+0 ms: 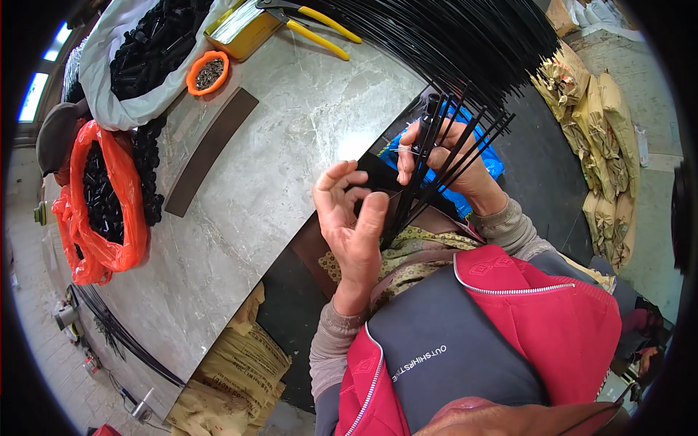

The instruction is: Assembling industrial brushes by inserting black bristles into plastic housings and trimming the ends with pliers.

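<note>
The right hand is gripping the black rods just beyond the near edge of the tabletop; the left hand is hovering half-open. Firm gripping is probably preventing misalignment.

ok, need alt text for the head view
Right hand gripping thin black rods, with the left hand raised beside them, fingers spread and curled. On the grey table: red and white bags of black parts, an orange dish and yellow-handled pliers. A larger rod bundle lies beyond.
</note>
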Demonstrator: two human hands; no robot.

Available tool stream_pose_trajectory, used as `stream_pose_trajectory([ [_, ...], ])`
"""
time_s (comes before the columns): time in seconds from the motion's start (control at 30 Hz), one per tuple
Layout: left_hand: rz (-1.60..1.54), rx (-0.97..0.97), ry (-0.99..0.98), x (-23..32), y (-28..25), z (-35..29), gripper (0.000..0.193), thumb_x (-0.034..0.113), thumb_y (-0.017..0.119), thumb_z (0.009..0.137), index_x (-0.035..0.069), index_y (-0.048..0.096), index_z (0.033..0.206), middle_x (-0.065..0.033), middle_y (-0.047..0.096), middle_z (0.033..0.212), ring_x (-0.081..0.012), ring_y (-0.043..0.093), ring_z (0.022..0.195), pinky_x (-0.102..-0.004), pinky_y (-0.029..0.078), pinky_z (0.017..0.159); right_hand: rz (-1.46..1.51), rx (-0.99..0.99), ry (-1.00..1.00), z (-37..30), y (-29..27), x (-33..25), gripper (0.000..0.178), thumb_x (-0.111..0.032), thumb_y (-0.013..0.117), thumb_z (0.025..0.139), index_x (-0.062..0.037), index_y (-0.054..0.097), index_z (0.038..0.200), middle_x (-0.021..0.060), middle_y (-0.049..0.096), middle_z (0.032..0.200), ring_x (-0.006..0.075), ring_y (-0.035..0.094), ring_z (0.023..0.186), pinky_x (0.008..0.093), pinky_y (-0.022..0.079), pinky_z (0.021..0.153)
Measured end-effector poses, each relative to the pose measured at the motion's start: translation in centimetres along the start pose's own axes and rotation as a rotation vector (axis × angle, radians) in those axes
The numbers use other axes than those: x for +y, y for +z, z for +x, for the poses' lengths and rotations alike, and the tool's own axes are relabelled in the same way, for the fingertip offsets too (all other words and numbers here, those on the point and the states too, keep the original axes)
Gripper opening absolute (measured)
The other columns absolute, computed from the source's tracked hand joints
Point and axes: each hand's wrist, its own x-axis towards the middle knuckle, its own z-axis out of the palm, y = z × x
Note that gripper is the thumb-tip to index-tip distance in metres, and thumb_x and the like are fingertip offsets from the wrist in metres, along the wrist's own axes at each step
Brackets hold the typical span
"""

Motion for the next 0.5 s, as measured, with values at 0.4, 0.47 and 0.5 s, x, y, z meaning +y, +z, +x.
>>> stream_pose_trajectory([
  [0.4,0.039,-0.217,-0.412,2.3,-2.2,-0.3,0.016,-0.003,0.066,0.087,-0.003,0.062,0.102,-0.005,0.066,0.083,-0.0076,0.061,0.067,-0.0189,0.046,0.058,0.005,-0.022,0.007,-0.3,0.0,-0.2,0.03,-0.009,0.066,0.089,0.0071,0.061,0.114,0.0132,0.067,0.088,0.0229,0.07,0.078,0.0336,0.058,0.074],
  [0.47,-0.031,-0.142,-0.337,2.3,-2.0,-0.2,0.011,-0.003,0.065,0.087,-0.003,0.065,0.098,-0.0067,0.068,0.081,-0.0116,0.064,0.065,-0.0212,0.049,0.057,0.016,-0.033,0.005,-0.2,0.1,-0.2,0.03,-0.008,0.066,0.089,0.007,0.061,0.114,0.0133,0.067,0.088,0.0229,0.07,0.079,0.0339,0.058,0.074],
  [0.5,-0.012,-0.165,-0.328,2.2,-1.9,0.1,0.01,-0.005,0.064,0.088,-0.004,0.067,0.097,-0.0084,0.068,0.086,-0.013,0.065,0.07,-0.0226,0.05,0.061,0.025,-0.042,0.002,-0.2,0.1,-0.1,0.029,-0.008,0.066,0.089,0.0069,0.061,0.114,0.0134,0.067,0.088,0.0228,0.07,0.079,0.0341,0.058,0.075],
])
